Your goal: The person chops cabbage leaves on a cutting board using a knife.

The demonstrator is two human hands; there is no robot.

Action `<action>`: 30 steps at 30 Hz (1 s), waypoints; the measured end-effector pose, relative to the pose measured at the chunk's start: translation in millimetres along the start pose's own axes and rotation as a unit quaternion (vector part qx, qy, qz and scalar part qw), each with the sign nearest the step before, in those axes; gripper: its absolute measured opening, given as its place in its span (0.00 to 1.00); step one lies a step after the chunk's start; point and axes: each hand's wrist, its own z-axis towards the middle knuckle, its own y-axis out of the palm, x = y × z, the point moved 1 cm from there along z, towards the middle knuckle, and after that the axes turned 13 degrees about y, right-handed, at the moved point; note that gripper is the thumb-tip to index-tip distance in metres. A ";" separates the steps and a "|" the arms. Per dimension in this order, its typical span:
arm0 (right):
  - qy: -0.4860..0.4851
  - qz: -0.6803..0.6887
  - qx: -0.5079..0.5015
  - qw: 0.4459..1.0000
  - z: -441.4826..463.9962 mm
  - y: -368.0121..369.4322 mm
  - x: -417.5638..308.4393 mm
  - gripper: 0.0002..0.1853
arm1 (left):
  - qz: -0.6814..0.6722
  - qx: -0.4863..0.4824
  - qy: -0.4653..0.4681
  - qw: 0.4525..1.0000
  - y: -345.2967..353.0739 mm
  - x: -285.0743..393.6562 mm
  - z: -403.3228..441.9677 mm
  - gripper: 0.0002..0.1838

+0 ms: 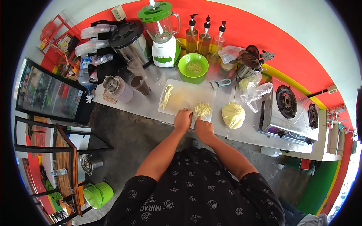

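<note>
We see both hands at the near edge of a white cutting board [177, 108], the left hand [183, 119] with fingers bent down and the right hand [204, 130] curled beside it; whether either grips anything, such as a handle, we cannot tell. Just beyond the right hand lies a heap of shredded cabbage [203, 109], while a pale leafy strip [166, 96] rests apart at the board's left end, an arrangement that we judge keeps cut and uncut pieces separate. The round cabbage [233, 115] sits on the surface [151, 106] right of the board, presumably to leave working room yet remain reachable. A green bowl [192, 79] holding pale shreds stands behind the board, likely so that pieces travel only a short way; a peeler [220, 83] lies near the board's far right corner. Along the back of the metal surface we note a blender [164, 51] and three pump bottles [204, 42], with a gas stove [296, 107] at right. The room shows a red wall [245, 30], a grey floor [132, 141] and, at lower left, a green bucket [98, 195].
</note>
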 end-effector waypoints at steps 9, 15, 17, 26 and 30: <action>0.017 -0.020 0.012 1.000 8.5 2.9 -13.0 0.12 | 0.011 0.001 0.015 1.000 2.5 -5.0 -5.4 0.06; 0.047 0.010 -0.021 0.999 7.7 -0.6 -20.2 0.13 | 0.002 0.002 0.018 1.000 0.5 -6.4 -3.5 0.05; 0.052 0.019 -0.019 0.998 11.2 -2.2 -19.8 0.13 | -0.009 0.004 0.019 1.000 -1.1 -8.5 -2.8 0.05; 0.058 0.034 -0.028 0.997 12.4 3.0 -20.5 0.13 | -0.023 0.024 0.018 0.999 3.0 -7.8 -1.7 0.05; 0.018 0.002 -0.005 1.000 9.3 -9.4 -22.0 0.13 | -0.017 0.026 0.028 0.999 3.6 -10.6 -7.9 0.05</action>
